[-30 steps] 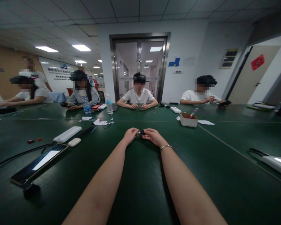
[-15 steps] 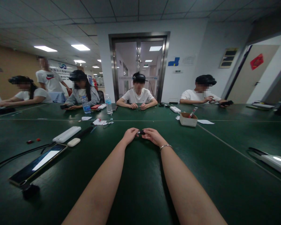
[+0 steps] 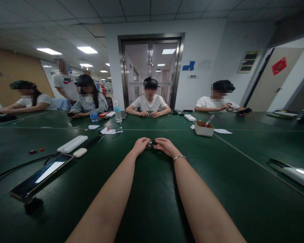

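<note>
A small object with a silver end and a black end [image 3: 153, 142] is held between my hands, just above or on the green table; its exact kind is too small to make out. My left hand [image 3: 141, 145] is closed, its fingertips pinching the silver end. On the other side, my right hand [image 3: 165, 146] is closed with thumb and fingers on the black end. The fingertips of both hands nearly meet and hide part of the object. A silver bracelet [image 3: 179, 157] circles my right wrist.
Left on the green table [image 3: 152, 209] lie a phone [image 3: 42, 177], a white power bank [image 3: 73, 144], a white earbud case [image 3: 80, 153] and a black cable [image 3: 17, 168]. A small cardboard box [image 3: 204, 129] stands ahead right. Bottles [image 3: 118, 113] and several people are beyond.
My hands and the small object stay almost in the same place. In the background, the standing person at the left has moved to the right.
</note>
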`<state>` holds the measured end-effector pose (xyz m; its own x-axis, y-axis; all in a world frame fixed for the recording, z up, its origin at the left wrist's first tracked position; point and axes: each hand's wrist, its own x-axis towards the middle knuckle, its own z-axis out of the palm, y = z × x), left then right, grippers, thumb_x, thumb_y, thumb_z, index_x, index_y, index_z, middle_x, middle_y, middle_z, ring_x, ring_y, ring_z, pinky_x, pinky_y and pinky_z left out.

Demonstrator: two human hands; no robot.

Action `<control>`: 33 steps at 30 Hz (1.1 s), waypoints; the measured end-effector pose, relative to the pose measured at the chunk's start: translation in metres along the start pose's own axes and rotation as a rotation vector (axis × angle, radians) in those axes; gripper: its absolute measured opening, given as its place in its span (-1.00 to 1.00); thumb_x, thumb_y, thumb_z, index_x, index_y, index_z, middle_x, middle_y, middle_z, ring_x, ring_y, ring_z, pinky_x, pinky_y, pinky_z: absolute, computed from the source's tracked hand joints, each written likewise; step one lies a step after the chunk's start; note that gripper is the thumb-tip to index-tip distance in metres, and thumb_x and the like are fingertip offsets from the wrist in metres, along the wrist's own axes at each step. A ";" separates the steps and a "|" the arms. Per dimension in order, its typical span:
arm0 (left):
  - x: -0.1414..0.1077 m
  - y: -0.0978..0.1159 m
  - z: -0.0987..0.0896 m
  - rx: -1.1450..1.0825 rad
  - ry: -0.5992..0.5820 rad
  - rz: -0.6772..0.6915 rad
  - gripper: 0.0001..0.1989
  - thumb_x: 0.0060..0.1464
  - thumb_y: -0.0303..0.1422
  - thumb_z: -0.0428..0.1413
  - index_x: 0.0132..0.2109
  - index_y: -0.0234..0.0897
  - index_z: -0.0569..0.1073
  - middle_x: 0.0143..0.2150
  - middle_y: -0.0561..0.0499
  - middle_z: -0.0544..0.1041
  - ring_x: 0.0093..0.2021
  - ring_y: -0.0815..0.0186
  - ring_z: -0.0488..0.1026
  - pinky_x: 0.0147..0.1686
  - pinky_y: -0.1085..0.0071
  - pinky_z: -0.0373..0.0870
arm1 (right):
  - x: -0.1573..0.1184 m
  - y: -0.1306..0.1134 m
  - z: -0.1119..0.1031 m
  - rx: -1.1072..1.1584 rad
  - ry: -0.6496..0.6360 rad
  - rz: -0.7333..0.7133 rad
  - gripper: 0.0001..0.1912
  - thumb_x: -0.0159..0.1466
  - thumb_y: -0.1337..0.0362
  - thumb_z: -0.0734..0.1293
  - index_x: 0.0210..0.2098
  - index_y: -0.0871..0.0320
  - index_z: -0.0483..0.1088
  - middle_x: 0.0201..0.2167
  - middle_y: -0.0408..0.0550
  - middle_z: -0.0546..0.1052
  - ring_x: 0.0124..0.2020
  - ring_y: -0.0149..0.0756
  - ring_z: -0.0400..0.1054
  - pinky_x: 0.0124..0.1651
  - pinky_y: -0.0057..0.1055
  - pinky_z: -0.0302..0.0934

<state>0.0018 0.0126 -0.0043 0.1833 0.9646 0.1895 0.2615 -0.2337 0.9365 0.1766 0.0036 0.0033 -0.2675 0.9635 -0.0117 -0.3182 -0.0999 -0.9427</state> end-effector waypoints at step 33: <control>-0.005 0.004 -0.001 -0.026 0.039 0.145 -0.70 -0.16 -0.46 0.18 -0.18 -0.36 0.47 -0.28 -0.07 0.50 -0.33 0.37 0.41 -0.26 0.42 0.35 | 0.000 0.000 -0.001 -0.002 -0.019 0.010 -0.97 0.18 0.48 0.31 -0.35 0.30 0.36 -0.52 -0.02 0.51 -0.57 -0.39 0.45 -0.42 -0.49 0.42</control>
<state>0.0011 0.0072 -0.0011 0.1802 0.9251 0.3342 0.2105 -0.3681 0.9056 0.1770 0.0042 0.0032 -0.2879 0.9575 -0.0152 -0.3134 -0.1092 -0.9433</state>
